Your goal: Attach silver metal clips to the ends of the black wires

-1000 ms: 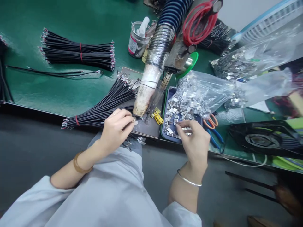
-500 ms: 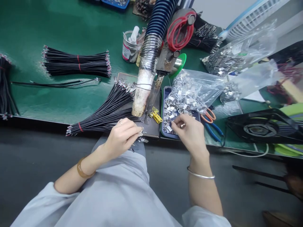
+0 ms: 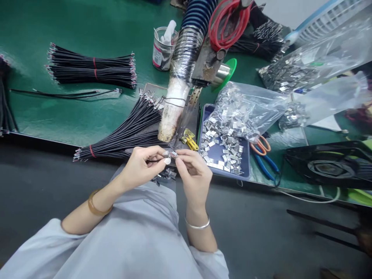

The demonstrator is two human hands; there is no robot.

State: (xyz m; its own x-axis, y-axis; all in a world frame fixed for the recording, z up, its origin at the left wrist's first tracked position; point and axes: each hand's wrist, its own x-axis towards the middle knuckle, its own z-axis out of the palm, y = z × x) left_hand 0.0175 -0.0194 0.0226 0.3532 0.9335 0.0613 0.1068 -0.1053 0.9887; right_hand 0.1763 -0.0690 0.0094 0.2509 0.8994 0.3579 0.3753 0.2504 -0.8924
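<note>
My left hand pinches a thin black cable near its end. Against that end, my right hand holds a small silver metal connector between thumb and forefinger. The fingertips of both hands nearly meet, and they partly hide where cable and connector join. Just beyond them lies a red-banded bundle of black cables, its far ends fanned out on a board. More cable ends with metal connectors show below my hands, over my lap. To the right, a blue tray holds many loose silver connectors.
A white-tipped extraction hose and a soldering iron hang close above my hands. Yellow clips lie beside the tray. Pliers with blue and orange handles, a black fan and another cable bundle are on the green table.
My right hand has moved left from the connector tray to my left hand, bringing a small connector to the cable end. The view has shifted slightly.
</note>
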